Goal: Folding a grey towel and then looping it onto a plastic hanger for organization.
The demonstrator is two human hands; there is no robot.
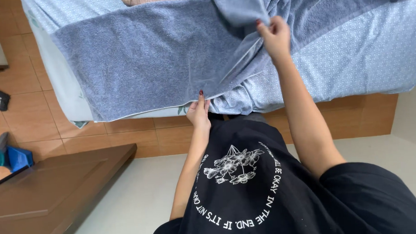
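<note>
Blue-grey towel (154, 54) spread across the bed (369, 54), near edge hanging over the side toward the tiled floor (25, 111). Judged as a fold in progress: 1 corner lifted and carried over the flat part.

To do it well:
- Keep the low edge pinned taut while the raised corner travels, so the cloth underneath stays flat.
- Bring the lifted corner across in 1 even sweep, edge lined up with edge, not bunched.
- Smooth the crease by hand only after both layers sit square.
- Risk, as a judgement: slack in the middle would leave a diagonal ridge like the one already visible under the raised part.

Pose of the 2 hands:
- Left hand (198, 113) low, just past the body, arm nearly straight, fingers closed in a pinch on the towel's near edge where it hangs off the bed.
- Right hand (274, 37) higher and farther out, arm extended forward, wrist bent, fingers closed on a gathered fold of the towel held above the bed surface.
- Hands well apart, towel stretched diagonally between them.

Nearby, untouched: brown door (47, 189) and blue dustpan (18, 158) at the picture's left.
</note>
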